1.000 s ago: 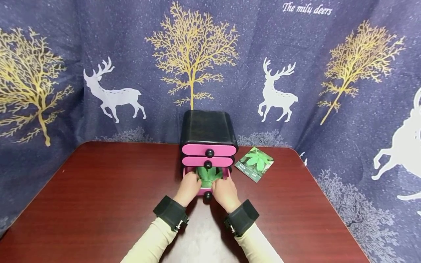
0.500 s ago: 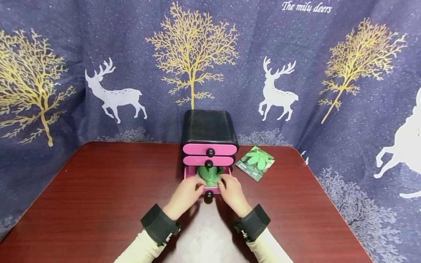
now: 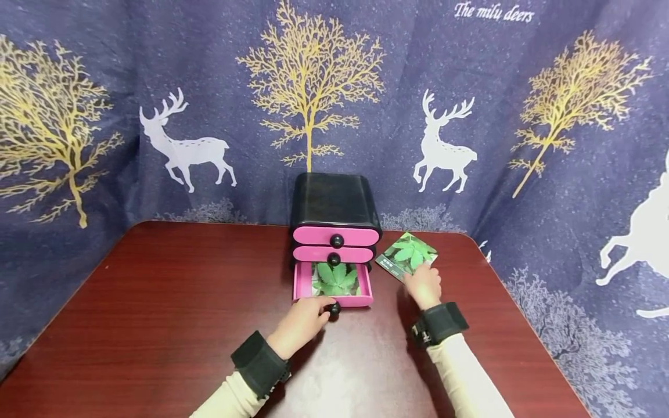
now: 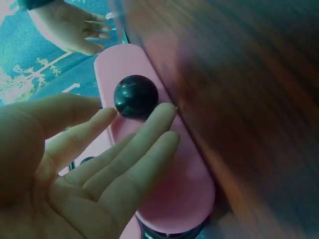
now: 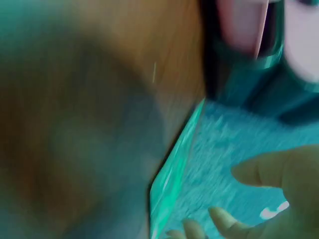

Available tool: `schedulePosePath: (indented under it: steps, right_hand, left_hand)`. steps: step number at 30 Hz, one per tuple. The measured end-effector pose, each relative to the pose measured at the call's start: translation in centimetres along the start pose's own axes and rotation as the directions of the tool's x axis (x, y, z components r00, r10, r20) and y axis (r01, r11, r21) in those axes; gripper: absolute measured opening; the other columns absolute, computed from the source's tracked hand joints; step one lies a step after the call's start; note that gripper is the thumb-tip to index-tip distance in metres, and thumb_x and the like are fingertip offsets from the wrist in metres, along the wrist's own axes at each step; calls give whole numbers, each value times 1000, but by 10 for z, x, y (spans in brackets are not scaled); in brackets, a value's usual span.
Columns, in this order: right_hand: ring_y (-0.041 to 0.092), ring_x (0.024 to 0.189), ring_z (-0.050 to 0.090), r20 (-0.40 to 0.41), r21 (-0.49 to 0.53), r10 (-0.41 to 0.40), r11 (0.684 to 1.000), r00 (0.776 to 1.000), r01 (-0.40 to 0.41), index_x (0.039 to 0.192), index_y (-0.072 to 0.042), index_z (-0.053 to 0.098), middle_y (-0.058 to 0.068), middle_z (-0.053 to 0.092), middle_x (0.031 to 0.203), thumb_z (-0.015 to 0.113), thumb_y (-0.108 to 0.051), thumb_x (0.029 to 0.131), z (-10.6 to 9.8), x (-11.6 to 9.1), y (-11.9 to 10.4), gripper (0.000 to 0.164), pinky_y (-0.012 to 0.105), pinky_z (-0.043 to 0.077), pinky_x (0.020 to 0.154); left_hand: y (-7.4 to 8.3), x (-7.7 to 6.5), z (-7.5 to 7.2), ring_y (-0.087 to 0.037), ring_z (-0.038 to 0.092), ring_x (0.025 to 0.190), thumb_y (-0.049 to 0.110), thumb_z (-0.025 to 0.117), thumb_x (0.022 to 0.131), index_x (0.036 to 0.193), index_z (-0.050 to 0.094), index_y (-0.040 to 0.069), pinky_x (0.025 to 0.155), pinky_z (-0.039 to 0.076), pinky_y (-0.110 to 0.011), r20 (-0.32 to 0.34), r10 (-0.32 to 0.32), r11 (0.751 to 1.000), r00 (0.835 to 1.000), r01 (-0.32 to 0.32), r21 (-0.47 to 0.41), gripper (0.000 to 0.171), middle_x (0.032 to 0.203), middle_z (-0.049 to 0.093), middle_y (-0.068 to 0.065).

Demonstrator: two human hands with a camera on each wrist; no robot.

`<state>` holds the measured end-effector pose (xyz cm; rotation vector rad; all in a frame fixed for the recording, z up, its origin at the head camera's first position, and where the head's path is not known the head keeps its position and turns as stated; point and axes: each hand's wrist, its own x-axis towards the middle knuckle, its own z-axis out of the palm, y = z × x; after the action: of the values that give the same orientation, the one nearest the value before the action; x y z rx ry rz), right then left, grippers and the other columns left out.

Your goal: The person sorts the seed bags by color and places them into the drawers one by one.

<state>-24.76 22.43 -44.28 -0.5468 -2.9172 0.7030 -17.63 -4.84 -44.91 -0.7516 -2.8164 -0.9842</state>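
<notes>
In the head view my left hand (image 3: 302, 325) is at the black knob (image 3: 334, 310) of the pulled-out bottom drawer (image 3: 356, 302). The left wrist view shows its loosely straight fingers beside the round knob (image 4: 136, 97), apart from a firm grip. A card with a green leaf picture (image 3: 335, 280) lies inside the drawer. My right hand (image 3: 424, 287) hovers over the lower right corner of a second leaf card (image 3: 406, 254) on the table. In the right wrist view its thumb and fingers are spread, near the card's edge (image 5: 172, 186); no card is between them.
The black cabinet (image 3: 334, 200) stands at the table's back edge, with two shut pink drawers (image 3: 310, 235) above the pulled-out one. A dark blue cloth (image 3: 251, 116) with deer and trees hangs behind the reddish-brown table (image 3: 198, 290).
Both hands have left the drawer's inside, baring the leaf card there. My left hand has come to the drawer's knob. My right hand has moved right to the second card.
</notes>
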Motion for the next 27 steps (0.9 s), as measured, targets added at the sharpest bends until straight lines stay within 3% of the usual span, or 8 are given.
schedulePosePath:
  steps: [5, 10, 16, 19, 22, 27]
  right_hand:
    - [57, 112, 40, 169, -73, 68, 996, 983, -57, 125, 24, 26, 45, 37, 120, 47, -33, 90, -9, 30, 14, 70, 58, 37, 93]
    - [55, 121, 36, 213, -136, 147, 983, 966, -120, 133, 23, 20, 43, 33, 129, 46, -42, 91, -7, 48, 11, 82, 57, 34, 99]
    - [50, 115, 45, 43, -157, 233, 962, 972, -224, 136, 21, 24, 41, 42, 123, 61, -58, 78, 17, 59, 3, 105, 54, 39, 96]
    - [45, 112, 47, -56, -179, 262, 947, 963, -268, 135, 20, 27, 38, 45, 120, 67, -61, 71, 29, 65, 1, 111, 51, 39, 93]
    - [44, 109, 48, -73, -212, 255, 941, 964, -265, 133, 21, 30, 37, 47, 117, 68, -60, 71, 35, 69, -1, 109, 50, 39, 91]
    - [48, 102, 54, -29, -188, 186, 964, 982, -188, 121, 22, 41, 38, 54, 108, 69, -56, 72, 34, 70, 4, 97, 53, 47, 84]
  left_hand:
    - [-2, 2, 6, -15, 66, 85, 2, 60, 84, 102, 69, 6, 73, 53, -29, -32, 61, 997, 998, -60, 46, 21, 98, 71, -5]
    - [2, 4, 6, -17, 66, 90, 3, 61, 84, 106, 69, 4, 77, 53, -31, -21, 66, 996, 998, -65, 56, 23, 100, 71, -7]
    - [4, 7, 8, -22, 67, 95, 4, 62, 84, 107, 69, 4, 81, 53, -33, -19, 47, 997, 999, -46, 55, 25, 103, 71, -8]
    - [4, 9, 9, -23, 67, 94, 3, 62, 83, 105, 70, 4, 79, 53, -33, -20, 28, 999, 999, -27, 44, 24, 101, 72, -9]
    - [4, 10, 10, -23, 67, 93, 2, 62, 82, 103, 71, 4, 78, 53, -33, -12, 2, 999, 1000, -2, 33, 23, 99, 72, -9]
    - [4, 13, 12, -24, 67, 93, 2, 64, 82, 101, 72, 5, 79, 53, -34, -3, -38, 999, 999, 38, 29, 21, 98, 72, -9]
